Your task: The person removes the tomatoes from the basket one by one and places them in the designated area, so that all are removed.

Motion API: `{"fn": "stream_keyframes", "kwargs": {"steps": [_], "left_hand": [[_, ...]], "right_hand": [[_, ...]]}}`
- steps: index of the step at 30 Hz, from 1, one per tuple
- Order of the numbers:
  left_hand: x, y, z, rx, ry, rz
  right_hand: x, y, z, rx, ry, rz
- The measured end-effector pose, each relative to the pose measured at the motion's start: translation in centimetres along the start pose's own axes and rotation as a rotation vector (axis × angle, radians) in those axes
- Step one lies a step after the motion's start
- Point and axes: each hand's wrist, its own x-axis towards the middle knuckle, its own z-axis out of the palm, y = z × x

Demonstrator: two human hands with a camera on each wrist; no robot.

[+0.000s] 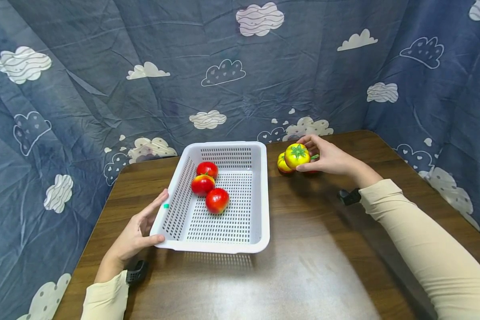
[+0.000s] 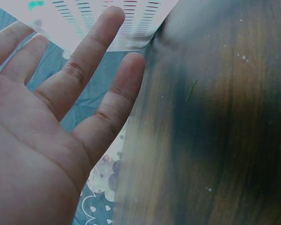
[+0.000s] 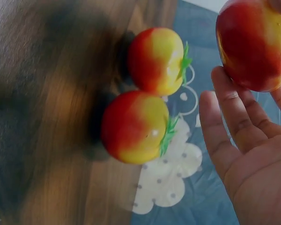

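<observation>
Tomato (image 1: 297,155), glossy red and yellow with a green star-shaped calyx, sits pinched between the thumb and fingers of a person's right hand (image 1: 328,156), above the bench (image 1: 304,249).

Two round red-and-yellow tomatoes (image 3: 135,127) rest near it; the left hand (image 1: 132,235), fingers extended and grasping nothing, lies at the left side of a white perforated plastic basket (image 1: 264,200) containing three glossy red-and-yellow fruits (image 1: 217,201).
</observation>
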Motion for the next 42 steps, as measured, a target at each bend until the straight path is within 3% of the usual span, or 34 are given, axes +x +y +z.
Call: {"fn": "stream_keyframes", "kwargs": {"steps": [18, 32, 42], "left_hand": [[-0.1, 0.0, 0.0, 0.024, 0.001, 0.002], [0.4, -0.2, 0.2, -0.022, -0.028, 0.015], [-0.1, -0.1, 0.2, -0.034, -0.025, 0.046]], "right_hand": [[-0.6, 2.5, -1.6, -0.009, 0.033, 0.045], [-1.2, 5.4, -2.5, -0.019, 0.062, 0.1], [-1.0, 6.4, -3.3, 0.002, 0.054, 0.15]]}}
